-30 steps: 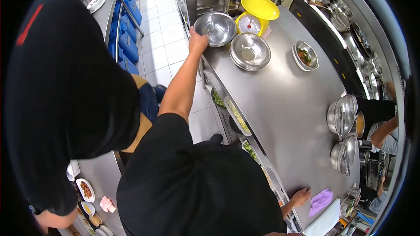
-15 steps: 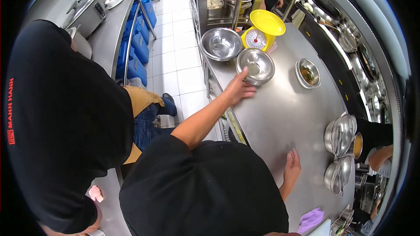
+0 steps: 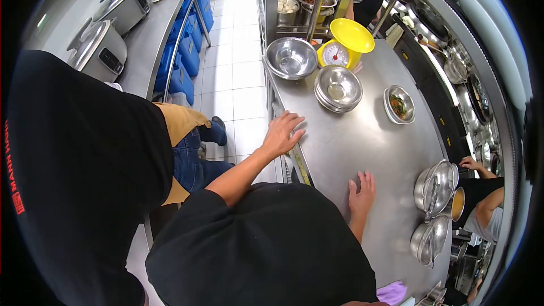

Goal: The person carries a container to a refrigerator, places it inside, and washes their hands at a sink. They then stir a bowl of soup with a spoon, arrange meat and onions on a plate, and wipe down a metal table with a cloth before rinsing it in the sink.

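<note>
My left hand [image 3: 285,134] is empty with its fingers apart, just over the left edge of the steel table [image 3: 362,141]. Beyond its fingertips stands a stack of metal bowls [image 3: 338,87], with a larger metal bowl [image 3: 290,59] to the left. A yellow dial scale [image 3: 335,54] with a round pan is behind the stack. My right hand [image 3: 362,191] hovers or rests low over the bare steel, fingers spread, holding nothing. Farther right sits a small metal bowl with green and orange food [image 3: 398,105].
Two pots with strainers [image 3: 437,188] stand along the right side of the table. A purple cloth [image 3: 392,292] lies near me. Close on my left is a co-worker in a black shirt [image 3: 90,164]; rice cookers [image 3: 102,54] line the left counter. Another person's arm [image 3: 488,204] shows at right.
My left hand has let go of the bowl stack and drawn back toward me, to the table's left edge. My right hand has shifted forward and left, its fingers now spread.
</note>
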`<state>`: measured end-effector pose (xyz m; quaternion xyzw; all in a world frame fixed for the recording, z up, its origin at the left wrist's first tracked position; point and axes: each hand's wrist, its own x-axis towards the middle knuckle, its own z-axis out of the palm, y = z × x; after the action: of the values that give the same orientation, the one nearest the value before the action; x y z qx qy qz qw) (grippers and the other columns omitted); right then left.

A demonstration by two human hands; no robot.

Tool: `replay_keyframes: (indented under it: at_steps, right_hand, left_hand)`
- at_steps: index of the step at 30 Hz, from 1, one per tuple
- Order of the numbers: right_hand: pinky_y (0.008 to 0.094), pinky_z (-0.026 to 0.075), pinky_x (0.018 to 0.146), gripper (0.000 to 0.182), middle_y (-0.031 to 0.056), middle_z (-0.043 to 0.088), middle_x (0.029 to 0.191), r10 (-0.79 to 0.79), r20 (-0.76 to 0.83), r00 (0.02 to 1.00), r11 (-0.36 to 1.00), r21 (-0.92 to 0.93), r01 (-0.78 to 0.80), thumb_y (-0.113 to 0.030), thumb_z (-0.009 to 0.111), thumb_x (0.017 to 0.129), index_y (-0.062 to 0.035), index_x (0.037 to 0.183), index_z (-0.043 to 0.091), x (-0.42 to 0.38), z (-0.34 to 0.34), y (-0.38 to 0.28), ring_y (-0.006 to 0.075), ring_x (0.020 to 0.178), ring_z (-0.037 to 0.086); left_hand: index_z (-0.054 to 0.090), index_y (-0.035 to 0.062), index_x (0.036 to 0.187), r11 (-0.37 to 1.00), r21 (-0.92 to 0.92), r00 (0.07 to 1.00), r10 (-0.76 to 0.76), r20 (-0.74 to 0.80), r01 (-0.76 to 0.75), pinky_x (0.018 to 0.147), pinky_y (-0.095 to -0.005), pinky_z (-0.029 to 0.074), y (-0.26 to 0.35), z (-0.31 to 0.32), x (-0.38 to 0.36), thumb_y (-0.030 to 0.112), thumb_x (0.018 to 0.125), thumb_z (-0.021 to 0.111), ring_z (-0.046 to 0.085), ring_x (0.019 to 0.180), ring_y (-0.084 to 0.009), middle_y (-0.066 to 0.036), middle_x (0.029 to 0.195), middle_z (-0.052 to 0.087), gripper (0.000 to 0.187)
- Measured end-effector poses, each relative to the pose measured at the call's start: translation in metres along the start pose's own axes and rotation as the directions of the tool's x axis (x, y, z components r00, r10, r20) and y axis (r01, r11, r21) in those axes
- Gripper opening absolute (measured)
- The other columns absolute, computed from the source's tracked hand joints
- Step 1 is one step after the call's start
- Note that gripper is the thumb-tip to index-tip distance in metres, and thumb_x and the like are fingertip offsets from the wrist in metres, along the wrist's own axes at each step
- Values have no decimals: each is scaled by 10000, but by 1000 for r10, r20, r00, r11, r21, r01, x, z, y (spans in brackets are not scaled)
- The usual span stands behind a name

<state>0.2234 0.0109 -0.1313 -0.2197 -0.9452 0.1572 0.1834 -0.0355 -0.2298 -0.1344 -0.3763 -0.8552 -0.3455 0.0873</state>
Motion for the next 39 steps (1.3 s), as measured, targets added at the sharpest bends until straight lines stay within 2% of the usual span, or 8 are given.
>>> replay_keyframes:
  at_steps: [3, 6, 9, 14, 16, 22, 30, 39]
  right_hand:
    - [548, 255, 1132, 381, 171, 520, 1405, 19, -53, 998, 1000, 20, -18, -277, 614, 924, -82, 1252, 625, -5, 14, 4, 378, 1350, 412]
    - [533, 262, 1132, 374, 173, 522, 1401, 4, -61, 998, 999, 48, -1, -277, 594, 934, -74, 1247, 626, -6, 12, 3, 378, 1343, 420]
    - [529, 260, 1134, 369, 176, 520, 1403, -8, -49, 999, 1000, 27, 10, -269, 581, 941, -68, 1247, 624, -5, 11, 3, 381, 1341, 420]
    - [536, 262, 1130, 375, 186, 515, 1406, 4, -13, 1000, 1000, -26, -5, -259, 585, 932, -68, 1252, 622, -12, 4, 2, 388, 1338, 419]
    - [540, 267, 1126, 378, 192, 516, 1403, -22, -29, 999, 1000, -1, 22, -259, 588, 927, -67, 1252, 622, -2, 9, 2, 394, 1336, 419]
    - [548, 267, 1126, 373, 198, 511, 1404, -12, -31, 999, 1000, -6, 12, -250, 583, 927, -59, 1245, 617, -4, 12, 6, 406, 1338, 411]
    - [528, 249, 1142, 328, 175, 513, 1407, 242, -66, 968, 968, -59, -246, -172, 519, 961, -36, 1246, 609, 4, 16, -39, 389, 1348, 405]
    - [541, 233, 1141, 335, 175, 546, 1373, 456, -256, 852, 854, -143, -500, -174, 503, 967, -28, 1250, 609, 20, 42, -76, 377, 1354, 409]
  left_hand:
    - [558, 90, 1335, 984, 171, 998, 54, 6, -55, 987, -414, 450, -8, -4, -29, 321, 916, 619, 543, 1202, -379, -173, 1281, 585, 483]
    - [634, 80, 1238, 963, -123, 938, -198, 285, 241, 945, -435, 472, -13, 10, -64, 357, 938, 570, 574, 1134, -399, -211, 1073, 673, 413]
    - [676, 59, 1160, 954, -43, 740, -202, 641, 297, 894, -462, 498, -22, 4, -74, 370, 957, 536, 635, 1020, -389, -219, 984, 688, 396]
    - [692, 61, 1134, 759, -340, 829, -538, 151, 555, 810, -323, 531, -50, -10, -42, 320, 995, 518, 690, 842, -177, -111, 907, 730, 342]
    - [682, 53, 1152, 697, -535, 823, -568, -6, 477, 792, -282, 519, -30, -56, 5, 300, 996, 529, 675, 843, -138, -84, 879, 723, 329]
    - [552, 66, 1328, 789, -585, 902, -373, -218, 185, 759, -306, 521, -49, -96, 154, 261, 922, 616, 671, 782, -162, -89, 859, 714, 455]
    - [402, 136, 1461, 944, -213, 947, -285, -151, 251, 929, -455, 492, -127, -46, 348, 231, 863, 614, 626, 1089, -378, -201, 1155, 668, 642]
    - [615, 138, 1245, 963, -14, 958, -268, -101, 268, 900, -492, 500, -173, -9, 459, 250, 821, 657, 624, 1056, -384, -215, 1095, 669, 441]
